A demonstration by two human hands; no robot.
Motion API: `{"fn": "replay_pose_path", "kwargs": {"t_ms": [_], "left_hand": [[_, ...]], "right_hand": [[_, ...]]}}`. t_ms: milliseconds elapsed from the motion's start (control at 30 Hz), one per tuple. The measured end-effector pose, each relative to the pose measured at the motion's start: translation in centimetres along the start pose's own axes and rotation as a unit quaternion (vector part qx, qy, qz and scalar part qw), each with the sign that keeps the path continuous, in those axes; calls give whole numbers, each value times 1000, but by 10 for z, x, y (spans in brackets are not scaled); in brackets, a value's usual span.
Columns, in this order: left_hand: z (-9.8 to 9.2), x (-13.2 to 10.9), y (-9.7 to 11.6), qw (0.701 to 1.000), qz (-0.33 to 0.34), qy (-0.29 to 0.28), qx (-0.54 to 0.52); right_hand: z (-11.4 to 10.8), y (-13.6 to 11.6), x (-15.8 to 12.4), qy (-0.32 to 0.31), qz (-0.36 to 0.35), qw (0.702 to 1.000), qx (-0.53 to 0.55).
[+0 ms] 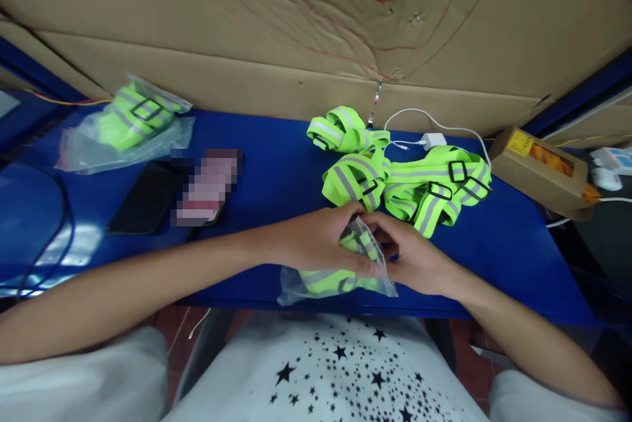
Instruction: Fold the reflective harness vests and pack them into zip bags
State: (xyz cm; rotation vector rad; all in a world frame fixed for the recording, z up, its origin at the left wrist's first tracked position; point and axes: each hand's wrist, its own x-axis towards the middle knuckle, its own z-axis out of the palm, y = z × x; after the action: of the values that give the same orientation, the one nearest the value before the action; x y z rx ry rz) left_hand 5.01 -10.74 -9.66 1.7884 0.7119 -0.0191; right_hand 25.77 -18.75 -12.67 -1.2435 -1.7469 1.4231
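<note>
My left hand [316, 241] and my right hand [412, 257] meet at the near edge of the blue table [276, 172]. Both grip a clear plastic bag [340, 270] that holds a folded neon-green reflective strap. The left hand's fingers close over the bag's top and the right hand pinches its upper right edge. Just beyond the hands lies a loose pile of neon-green reflective straps [395, 178] with grey stripes and black buckles.
A filled clear bag of straps [131, 122] lies at the far left. A black phone [145, 198] and a blurred object [207, 186] lie left of centre. A white charger with cable [433, 140] and a brown cardboard box [543, 172] sit at the right. Cardboard sheets back the table.
</note>
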Motion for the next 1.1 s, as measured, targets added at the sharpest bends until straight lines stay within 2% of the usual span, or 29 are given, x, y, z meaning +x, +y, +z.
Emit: {"fn": "replay_pose_path", "kwargs": {"t_ms": [100, 200, 367, 500, 600, 767, 867, 933, 1000, 1100], "left_hand": [[-10, 1, 1, 999, 5, -47, 9], [-13, -1, 1, 998, 7, -51, 26], [-7, -2, 3, 998, 21, -4, 54], [-6, -1, 5, 999, 35, -36, 18], [-5, -1, 5, 999, 45, -28, 4], [6, 4, 6, 997, 61, 31, 39], [8, 7, 8, 996, 64, 39, 54], [4, 5, 8, 997, 61, 15, 37], [-4, 0, 6, 998, 51, -33, 24], [-13, -10, 0, 996, 21, -77, 29]], "right_hand": [[-14, 2, -3, -74, 26, 993, 87], [-22, 6, -3, -131, 39, 978, 155], [-19, 13, 2, -97, 38, 975, 198], [-18, 13, 4, -111, 55, 960, 253], [-16, 6, 2, -77, 39, 972, 219], [-3, -3, -3, 9, 3, 997, 77], [1, -1, -3, 40, -20, 999, 2], [-2, 1, -2, 20, -29, 999, 7], [-8, 1, -2, -6, -37, 999, 38], [-15, 1, -3, 8, -45, 999, 18]]}}
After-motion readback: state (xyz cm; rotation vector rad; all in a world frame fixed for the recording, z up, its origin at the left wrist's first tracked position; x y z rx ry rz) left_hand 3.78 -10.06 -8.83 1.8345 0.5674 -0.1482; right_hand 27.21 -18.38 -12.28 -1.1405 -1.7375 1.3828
